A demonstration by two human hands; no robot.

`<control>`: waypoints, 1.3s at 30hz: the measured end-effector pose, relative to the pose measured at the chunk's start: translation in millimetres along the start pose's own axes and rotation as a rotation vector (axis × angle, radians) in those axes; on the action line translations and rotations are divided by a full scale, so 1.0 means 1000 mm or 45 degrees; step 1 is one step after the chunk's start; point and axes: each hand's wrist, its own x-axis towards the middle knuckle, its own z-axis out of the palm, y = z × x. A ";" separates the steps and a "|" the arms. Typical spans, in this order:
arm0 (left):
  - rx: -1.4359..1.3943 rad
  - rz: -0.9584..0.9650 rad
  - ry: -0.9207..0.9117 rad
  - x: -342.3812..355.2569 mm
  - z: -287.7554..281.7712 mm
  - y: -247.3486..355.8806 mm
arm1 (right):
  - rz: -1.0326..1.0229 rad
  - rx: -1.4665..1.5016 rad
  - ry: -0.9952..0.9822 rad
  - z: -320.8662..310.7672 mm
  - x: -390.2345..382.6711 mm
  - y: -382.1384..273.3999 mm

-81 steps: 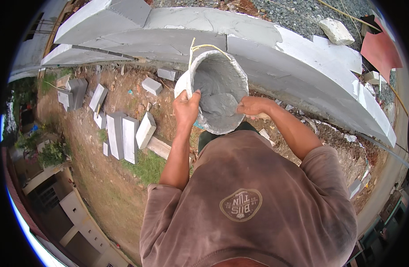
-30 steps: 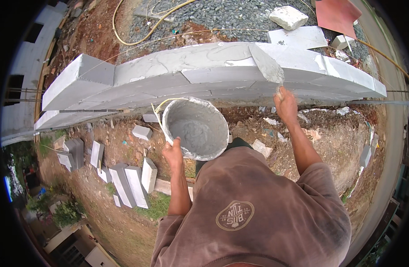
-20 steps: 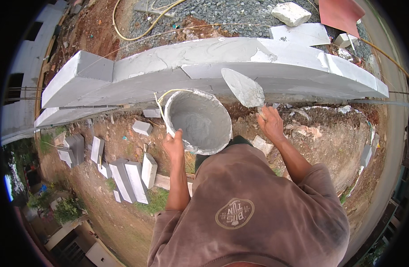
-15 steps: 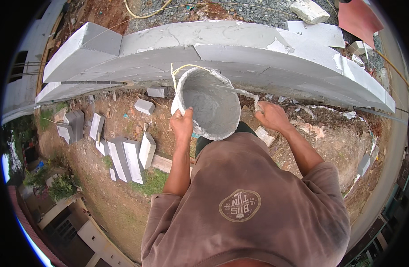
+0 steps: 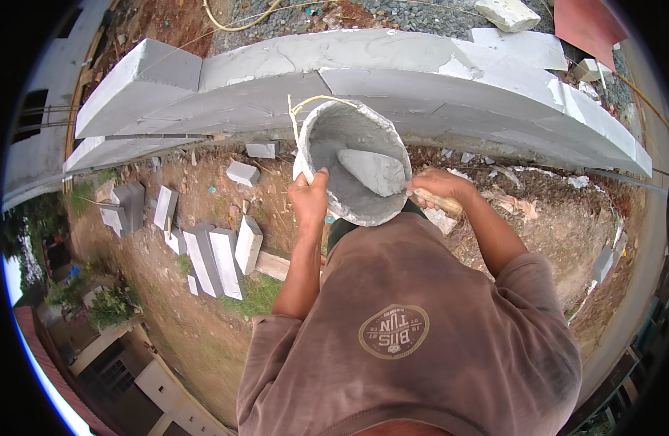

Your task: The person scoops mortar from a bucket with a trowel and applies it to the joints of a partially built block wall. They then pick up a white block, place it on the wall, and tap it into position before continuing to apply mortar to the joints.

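A mortar-caked bucket hangs tilted in front of me, its mouth facing up toward me and grey mortar coating the inside. My left hand grips its left rim, thumb over the edge. In my right hand is the wooden handle of a trowel. The trowel's broad blade, smeared with mortar, lies inside the bucket's mouth. A thin yellow cord handle rises from the bucket's far left rim. Just beyond the bucket runs a low wall of pale blocks, its top partly spread with mortar.
One block stands on the wall's left end. Several loose blocks lie on the dirt to my left. Gravel, a yellow hose and a red sheet are behind the wall. Rubble litters the ground at right.
My right hand has turned the trowel, so its blade now shows broad side up inside the bucket instead of edge-on. The bucket has shifted slightly right, still in my left hand.
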 end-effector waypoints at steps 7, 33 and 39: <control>-0.067 -0.048 0.016 0.005 0.004 -0.017 | -0.318 0.191 0.322 -0.036 -0.085 -0.004; -0.070 -0.055 0.023 0.012 -0.016 -0.054 | -0.450 -0.596 1.577 -0.094 -0.104 -0.022; -0.045 -0.053 0.063 0.015 -0.021 -0.064 | -0.591 -0.878 1.483 -0.052 -0.094 -0.010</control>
